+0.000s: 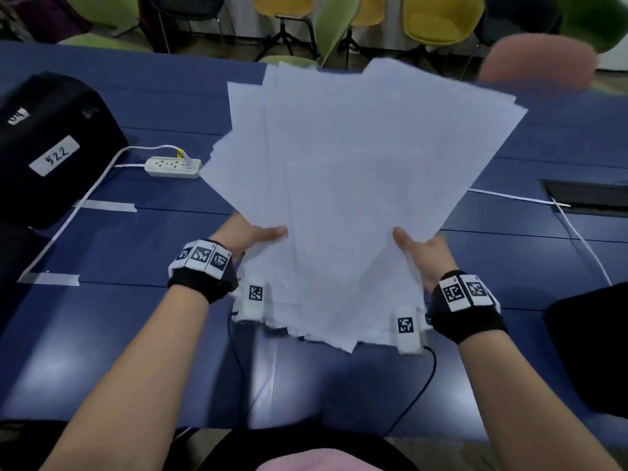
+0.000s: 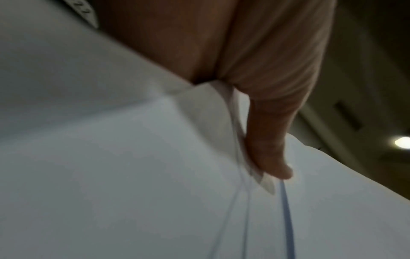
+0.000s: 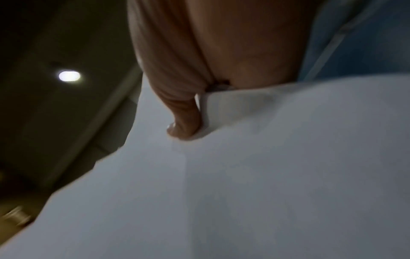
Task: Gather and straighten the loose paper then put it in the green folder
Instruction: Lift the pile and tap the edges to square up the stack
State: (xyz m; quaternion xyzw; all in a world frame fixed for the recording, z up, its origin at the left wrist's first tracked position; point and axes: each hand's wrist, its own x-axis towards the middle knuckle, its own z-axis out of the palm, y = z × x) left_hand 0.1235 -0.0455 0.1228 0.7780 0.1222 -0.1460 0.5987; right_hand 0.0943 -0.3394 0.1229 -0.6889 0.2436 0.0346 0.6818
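Loose paper: white sheets, fanned and uneven, held raised above the blue table, between both hands. Left hand: grips the stack's left edge, thumb on top. Right hand: grips the right edge, thumb on top. Sheets spread away from the person; near ends unaligned.

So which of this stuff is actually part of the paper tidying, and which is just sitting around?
Part of the job:
fanned stack of white paper sheets
left hand, gripping it
right hand, gripping it

Lying about:
white power strip
black case with white labels
blue table
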